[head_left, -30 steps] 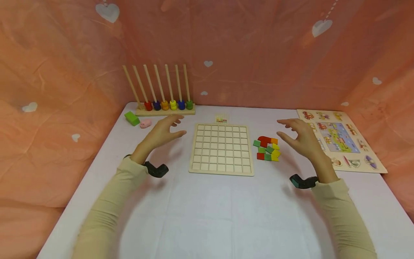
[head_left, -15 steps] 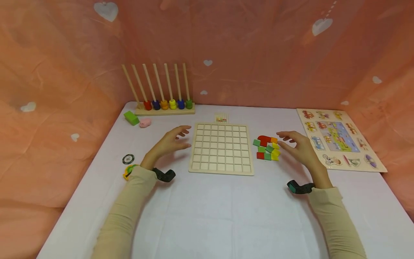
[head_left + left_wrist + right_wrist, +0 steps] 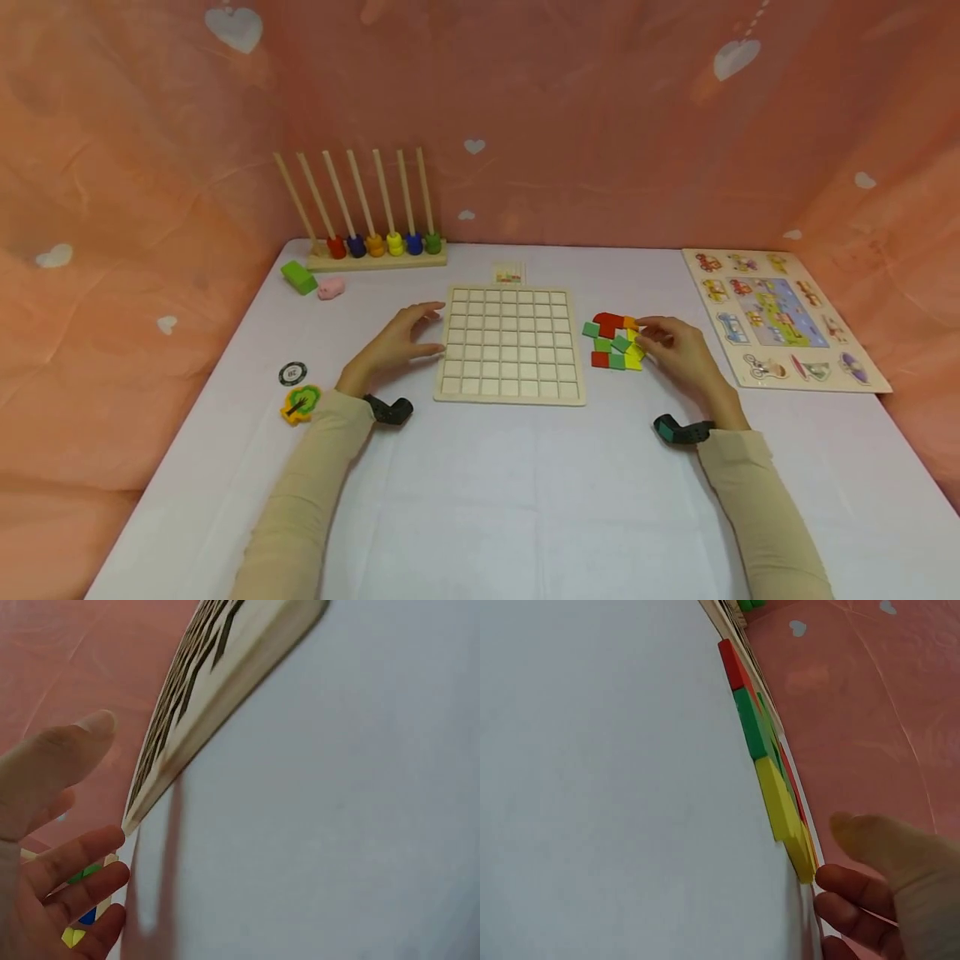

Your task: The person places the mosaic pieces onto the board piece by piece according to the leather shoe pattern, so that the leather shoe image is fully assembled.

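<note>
A square wooden grid board lies in the middle of the table in the head view. My left hand is at its left edge, thumb and fingers spread apart with nothing between them. The left wrist view shows those fingers close beside the board's rim. To the board's right is a cluster of flat red, green, yellow and orange tiles. My right hand reaches the cluster's right side, fingertips right at the orange and yellow tiles. In the right wrist view its thumb stands apart from the fingers near a yellow tile.
A peg abacus stands at the back left, near a green block and a pink pig figure. A round chip and a tree piece lie left. A picture card sits behind the board; a picture puzzle lies right.
My left hand has moved right and toward me, to the board's edge, uncovering the chip and the tree piece. My right hand has come down and left to the tiles.
</note>
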Tool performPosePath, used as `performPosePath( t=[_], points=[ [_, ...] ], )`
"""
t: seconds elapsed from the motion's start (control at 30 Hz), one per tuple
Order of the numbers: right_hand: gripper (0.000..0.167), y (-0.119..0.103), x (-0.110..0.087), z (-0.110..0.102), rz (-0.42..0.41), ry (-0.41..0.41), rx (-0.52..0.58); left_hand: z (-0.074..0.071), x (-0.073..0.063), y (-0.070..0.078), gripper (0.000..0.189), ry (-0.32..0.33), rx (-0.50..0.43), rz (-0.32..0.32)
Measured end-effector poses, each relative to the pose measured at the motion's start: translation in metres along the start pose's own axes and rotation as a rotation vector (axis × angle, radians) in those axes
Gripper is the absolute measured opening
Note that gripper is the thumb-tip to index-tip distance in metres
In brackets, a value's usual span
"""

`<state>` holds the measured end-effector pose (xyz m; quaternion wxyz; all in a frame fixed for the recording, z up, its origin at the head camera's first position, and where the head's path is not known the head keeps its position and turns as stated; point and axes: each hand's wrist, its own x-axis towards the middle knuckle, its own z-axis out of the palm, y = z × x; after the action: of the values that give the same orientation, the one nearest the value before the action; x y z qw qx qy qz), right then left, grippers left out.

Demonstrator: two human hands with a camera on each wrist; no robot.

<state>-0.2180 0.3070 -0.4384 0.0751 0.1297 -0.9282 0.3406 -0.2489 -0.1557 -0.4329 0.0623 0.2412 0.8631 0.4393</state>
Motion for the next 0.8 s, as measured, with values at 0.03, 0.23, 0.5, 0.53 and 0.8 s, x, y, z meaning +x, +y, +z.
performPosePath(
  t=[0.03,0.23,0.5,0.53,0.8],
  points=[
    [0.031,0.0,0.0004,0.0014,0.001,-0.007,0.004,0.0006,-0.0003,-0.0007,0.07,-0.001,0.022,-0.007],
    [0.03,-0.0037,0.0041,0.0051,-0.016,-0.02,-0.003,0.0029,-0.0006,-0.0037,0.073,-0.016,0.098,-0.019],
    [0.03,-0.0075,0.0068,0.0058,0.014,-0.043,-0.028,0.0009,0.0008,-0.0042,0.075,-0.052,0.151,-0.048],
    [0.03,-0.0075,0.0069,0.0059,0.018,-0.046,-0.027,0.0004,0.0011,-0.0037,0.075,-0.061,0.157,-0.055],
    [0.03,-0.0072,0.0071,0.0046,0.052,-0.07,-0.014,-0.0034,0.0038,0.0004,0.074,-0.122,0.226,-0.075]
  ],
)
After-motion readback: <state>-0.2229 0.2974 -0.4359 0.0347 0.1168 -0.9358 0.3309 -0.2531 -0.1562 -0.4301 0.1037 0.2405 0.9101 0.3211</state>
